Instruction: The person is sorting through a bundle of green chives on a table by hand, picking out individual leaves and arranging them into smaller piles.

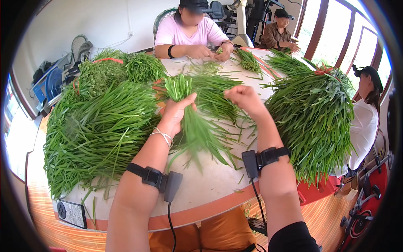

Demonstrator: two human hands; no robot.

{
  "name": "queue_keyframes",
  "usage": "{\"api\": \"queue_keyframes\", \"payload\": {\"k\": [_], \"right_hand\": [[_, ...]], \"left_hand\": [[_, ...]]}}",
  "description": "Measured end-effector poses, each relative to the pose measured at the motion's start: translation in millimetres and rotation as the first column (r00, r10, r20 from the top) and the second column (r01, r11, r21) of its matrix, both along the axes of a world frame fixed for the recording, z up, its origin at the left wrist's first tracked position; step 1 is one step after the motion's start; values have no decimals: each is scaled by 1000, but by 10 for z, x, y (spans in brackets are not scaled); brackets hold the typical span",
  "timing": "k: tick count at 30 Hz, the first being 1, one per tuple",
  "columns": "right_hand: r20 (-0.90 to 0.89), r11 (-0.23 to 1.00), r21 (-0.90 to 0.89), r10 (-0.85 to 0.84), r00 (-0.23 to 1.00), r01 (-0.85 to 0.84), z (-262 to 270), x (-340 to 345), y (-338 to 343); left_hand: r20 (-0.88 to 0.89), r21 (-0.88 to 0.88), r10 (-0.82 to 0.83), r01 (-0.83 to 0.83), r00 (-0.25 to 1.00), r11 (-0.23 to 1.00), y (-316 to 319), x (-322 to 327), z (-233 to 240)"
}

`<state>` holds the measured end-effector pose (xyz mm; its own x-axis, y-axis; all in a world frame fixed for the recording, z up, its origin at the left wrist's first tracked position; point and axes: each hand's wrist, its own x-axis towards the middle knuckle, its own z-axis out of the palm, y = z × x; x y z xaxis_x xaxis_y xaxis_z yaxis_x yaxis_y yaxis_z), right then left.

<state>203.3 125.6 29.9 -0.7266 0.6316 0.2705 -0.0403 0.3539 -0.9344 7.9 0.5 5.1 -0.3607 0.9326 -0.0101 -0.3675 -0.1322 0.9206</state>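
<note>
My left hand (178,111) is closed around a bunch of long green leafy stems (192,126), which look like garlic chives. Their cut ends point up past the thumb, and the leaves hang down, blurred at the tips. To the right, my right hand (241,96) is raised above the table with fingers curled; whether something thin is between them cannot be told. Behind both hands lies a loose pile of the same leaves (214,94) on the pale tabletop (201,195). Scattered single leaves lie under and beside the held bunch.
A large heap of greens (107,126) covers the table's left. A big tied bundle (311,119) stands at the right. A phone (71,214) lies at the near left edge. One person sits opposite, handling stems; two others sit at the right.
</note>
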Motion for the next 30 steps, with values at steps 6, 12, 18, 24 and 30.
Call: {"api": "queue_keyframes", "payload": {"k": [6, 12, 18, 24, 30], "right_hand": [[407, 779, 589, -516, 754, 216, -53, -137, -130], [-60, 787, 392, -494, 867, 475, -96, -134, 34], [-212, 910, 12, -404, 890, 415, 28, -179, -102], [-76, 996, -91, 5, 997, -12, 127, -166, -241], [71, 953, -184, 259, 963, -242, 57, -167, -260]], "left_hand": [[-79, 17, -8, 9, 997, 1000, 20, -24, -65], [-42, -48, -26, 24, 999, 999, 0, 20, -18], [-3, -13, -11, 11, 1000, 1000, 8, 12, -34], [-2, 3, -53, 53, 999, 999, 7, -19, -22], [-63, 17, -188, 189, 980, 982, -20, 66, 14]]}}
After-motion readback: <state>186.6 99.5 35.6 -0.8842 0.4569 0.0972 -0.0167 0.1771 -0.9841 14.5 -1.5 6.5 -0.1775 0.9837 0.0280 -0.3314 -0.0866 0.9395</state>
